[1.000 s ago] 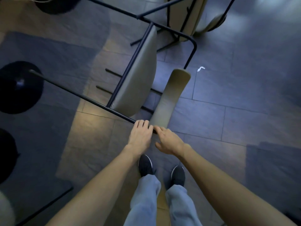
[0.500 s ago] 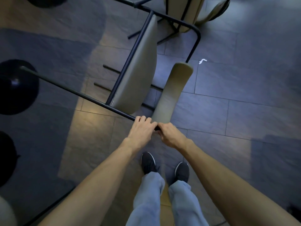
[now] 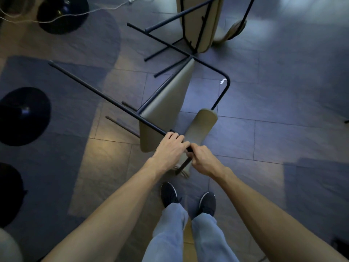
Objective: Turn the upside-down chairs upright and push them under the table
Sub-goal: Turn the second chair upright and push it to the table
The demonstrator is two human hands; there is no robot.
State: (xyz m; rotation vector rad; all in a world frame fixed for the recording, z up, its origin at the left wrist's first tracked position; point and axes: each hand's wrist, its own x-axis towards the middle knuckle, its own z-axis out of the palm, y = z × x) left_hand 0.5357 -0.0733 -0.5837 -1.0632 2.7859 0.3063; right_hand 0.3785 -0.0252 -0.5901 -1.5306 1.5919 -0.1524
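On the tilted chair (image 3: pixel 164 110) frame, both hands (image 3: pixel 171 149) (image 3: pixel 203 160) grip (close together)

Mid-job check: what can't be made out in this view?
Head view only:
Far chair: cut off by the top edge.
Near chair: the frame bar being gripped is covered by the left hand and right hand.
White scrap on the floor: too small to identify.
Black round bases: what they carry cannot be told.

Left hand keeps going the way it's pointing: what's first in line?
The left hand grips the chair's black frame tube; straight on past it lies the beige backrest, probably the first contact, though depth is unclear.
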